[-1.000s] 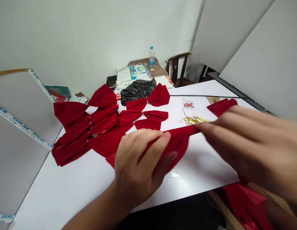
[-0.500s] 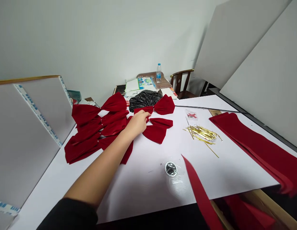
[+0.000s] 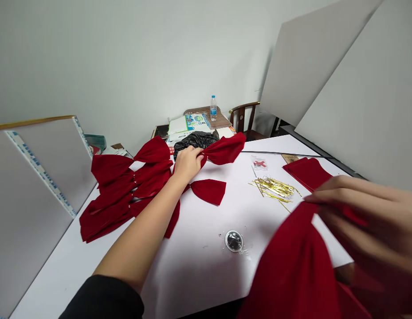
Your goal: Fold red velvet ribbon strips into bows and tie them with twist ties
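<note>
Both hands moved: left (image 3: 188,164) on velvet bow (image 3: 224,149), right (image 3: 362,223) holding velvet ribbon (image 3: 288,266).

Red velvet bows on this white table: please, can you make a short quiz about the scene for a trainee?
1. True or false: the left hand touches the centre of a red velvet bow.
2. What does the right hand hold? A) a water bottle, B) a red velvet strip, C) a black plastic bag.
3. What lies in a loose pile beside the small clear bag?

Key: 1 true; 2 B; 3 gold twist ties.
</note>
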Demonstrator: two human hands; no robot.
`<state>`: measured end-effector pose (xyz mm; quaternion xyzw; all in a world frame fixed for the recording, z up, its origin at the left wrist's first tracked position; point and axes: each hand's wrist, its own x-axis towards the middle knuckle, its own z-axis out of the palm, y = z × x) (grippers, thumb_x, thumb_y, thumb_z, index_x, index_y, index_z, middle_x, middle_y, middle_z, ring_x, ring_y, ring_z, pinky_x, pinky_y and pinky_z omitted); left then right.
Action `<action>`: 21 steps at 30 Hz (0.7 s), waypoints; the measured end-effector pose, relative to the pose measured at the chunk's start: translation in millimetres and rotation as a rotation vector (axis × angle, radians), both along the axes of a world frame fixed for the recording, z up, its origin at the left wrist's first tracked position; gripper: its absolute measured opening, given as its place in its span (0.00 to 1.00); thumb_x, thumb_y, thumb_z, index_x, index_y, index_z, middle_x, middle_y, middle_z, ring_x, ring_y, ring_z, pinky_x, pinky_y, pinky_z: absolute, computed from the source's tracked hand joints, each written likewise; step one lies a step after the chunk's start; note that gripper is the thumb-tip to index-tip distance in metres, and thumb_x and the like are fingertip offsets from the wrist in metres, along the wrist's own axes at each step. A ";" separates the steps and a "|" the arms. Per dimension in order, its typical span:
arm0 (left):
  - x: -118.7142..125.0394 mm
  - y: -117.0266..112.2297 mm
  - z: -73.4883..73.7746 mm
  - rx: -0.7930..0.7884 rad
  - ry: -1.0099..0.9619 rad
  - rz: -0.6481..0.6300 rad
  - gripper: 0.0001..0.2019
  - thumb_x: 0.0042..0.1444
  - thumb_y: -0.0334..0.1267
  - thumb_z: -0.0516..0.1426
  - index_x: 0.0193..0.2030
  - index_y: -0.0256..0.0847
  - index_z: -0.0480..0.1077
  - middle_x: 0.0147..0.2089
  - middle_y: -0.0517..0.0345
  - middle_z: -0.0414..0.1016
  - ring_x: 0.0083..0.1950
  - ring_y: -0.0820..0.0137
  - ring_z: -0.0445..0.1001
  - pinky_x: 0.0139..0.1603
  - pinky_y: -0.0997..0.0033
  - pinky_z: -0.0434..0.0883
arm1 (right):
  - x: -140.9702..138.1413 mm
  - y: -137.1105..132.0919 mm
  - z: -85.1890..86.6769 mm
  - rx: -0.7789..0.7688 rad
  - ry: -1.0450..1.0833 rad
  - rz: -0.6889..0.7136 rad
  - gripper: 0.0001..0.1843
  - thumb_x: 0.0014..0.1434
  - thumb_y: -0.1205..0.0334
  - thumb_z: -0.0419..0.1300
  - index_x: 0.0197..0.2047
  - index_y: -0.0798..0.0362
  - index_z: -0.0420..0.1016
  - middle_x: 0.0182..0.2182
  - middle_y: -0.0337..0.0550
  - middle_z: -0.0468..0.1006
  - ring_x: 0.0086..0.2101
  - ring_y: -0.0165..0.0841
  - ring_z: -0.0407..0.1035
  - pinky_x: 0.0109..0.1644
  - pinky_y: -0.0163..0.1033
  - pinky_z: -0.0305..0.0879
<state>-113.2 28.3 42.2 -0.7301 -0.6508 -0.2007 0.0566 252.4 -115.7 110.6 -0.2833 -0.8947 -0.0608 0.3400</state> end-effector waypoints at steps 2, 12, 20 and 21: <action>11.1 -11.4 19.4 0.053 -0.045 -0.034 0.20 0.70 0.41 0.48 0.63 0.47 0.72 0.54 0.50 0.75 0.54 0.60 0.74 0.57 0.61 0.69 | -26.4 14.0 -4.1 -0.055 0.000 0.074 0.05 0.69 0.66 0.57 0.45 0.50 0.74 0.36 0.46 0.77 0.33 0.28 0.72 0.31 0.33 0.69; 43.7 -62.5 43.8 -0.191 -0.290 -0.135 0.05 0.57 0.38 0.62 0.41 0.48 0.79 0.42 0.61 0.83 0.46 0.62 0.78 0.45 0.63 0.71 | -128.7 46.9 -46.5 -0.177 -0.064 -0.053 0.11 0.69 0.73 0.53 0.44 0.57 0.77 0.33 0.44 0.72 0.30 0.29 0.66 0.32 0.35 0.58; 31.7 -55.5 34.7 -0.179 -0.395 -0.215 0.05 0.57 0.38 0.63 0.39 0.48 0.81 0.40 0.62 0.83 0.42 0.66 0.78 0.46 0.65 0.71 | -142.4 61.0 -70.4 -0.065 -0.005 -0.120 0.09 0.68 0.72 0.57 0.45 0.60 0.78 0.34 0.45 0.75 0.33 0.32 0.69 0.35 0.37 0.60; 30.5 -55.2 34.7 -0.176 -0.403 -0.204 0.05 0.57 0.37 0.63 0.40 0.48 0.82 0.40 0.62 0.83 0.43 0.65 0.78 0.46 0.65 0.71 | -144.2 62.2 -71.7 -0.057 -0.004 -0.120 0.09 0.68 0.72 0.57 0.45 0.60 0.79 0.34 0.45 0.75 0.33 0.32 0.69 0.35 0.37 0.61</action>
